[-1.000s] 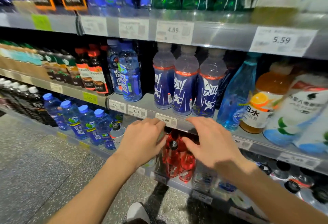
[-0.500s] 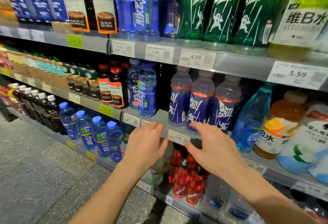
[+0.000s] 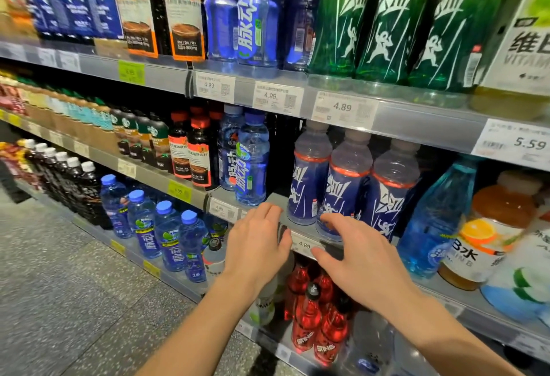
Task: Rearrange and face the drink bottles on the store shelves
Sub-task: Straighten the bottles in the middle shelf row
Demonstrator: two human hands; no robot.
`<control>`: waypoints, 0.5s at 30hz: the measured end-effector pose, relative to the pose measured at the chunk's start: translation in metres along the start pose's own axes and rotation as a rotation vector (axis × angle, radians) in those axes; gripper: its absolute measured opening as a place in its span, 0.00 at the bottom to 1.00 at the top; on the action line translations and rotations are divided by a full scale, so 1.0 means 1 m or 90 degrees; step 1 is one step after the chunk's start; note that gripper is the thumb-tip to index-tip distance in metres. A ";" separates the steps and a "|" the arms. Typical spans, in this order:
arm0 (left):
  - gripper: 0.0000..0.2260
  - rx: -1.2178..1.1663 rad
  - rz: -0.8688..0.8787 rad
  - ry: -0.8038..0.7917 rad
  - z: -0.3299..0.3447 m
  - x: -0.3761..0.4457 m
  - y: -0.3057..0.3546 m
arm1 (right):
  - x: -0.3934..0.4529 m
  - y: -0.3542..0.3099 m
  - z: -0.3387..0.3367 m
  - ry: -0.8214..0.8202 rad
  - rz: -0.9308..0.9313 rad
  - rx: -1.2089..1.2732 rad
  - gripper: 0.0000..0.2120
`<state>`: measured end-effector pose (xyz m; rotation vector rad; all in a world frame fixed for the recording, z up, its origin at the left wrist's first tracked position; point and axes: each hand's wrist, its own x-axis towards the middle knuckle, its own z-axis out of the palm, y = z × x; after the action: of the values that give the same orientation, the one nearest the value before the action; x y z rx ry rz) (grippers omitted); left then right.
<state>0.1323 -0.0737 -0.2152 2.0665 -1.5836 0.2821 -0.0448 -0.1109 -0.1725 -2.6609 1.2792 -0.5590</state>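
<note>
Both hands raised at middle shelf edge (image 3: 166,180), neither grasping anything: left hand (image 3: 256,246) flat, fingers relaxed by price rail; right hand (image 3: 357,253) spread, fingertips touching or just short of centre one of 3 dark-blue bottles (image 3: 345,188), cannot tell which. Those 3 stand at front, labels outward, looks faced. Gap beside them, left, up to light-blue bottles (image 3: 251,164), likely wants filling. Red bottles (image 3: 309,313) on lower shelf bunched, look unsorted. Judging task partway: this row near done, lower shelf left
</note>
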 end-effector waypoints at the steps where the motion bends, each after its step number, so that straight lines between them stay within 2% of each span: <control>1: 0.15 -0.003 -0.007 0.004 0.002 0.002 -0.001 | 0.003 0.000 0.001 0.001 0.000 0.016 0.28; 7: 0.18 -0.037 -0.035 0.006 0.012 0.011 -0.003 | 0.022 -0.004 0.010 0.013 0.003 0.100 0.28; 15: 0.23 -0.157 -0.065 0.004 0.026 0.026 0.005 | 0.035 -0.003 0.022 0.019 0.002 0.152 0.23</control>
<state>0.1314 -0.1094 -0.2236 1.9434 -1.4258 0.0539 -0.0139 -0.1371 -0.1819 -2.4636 1.1432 -0.7063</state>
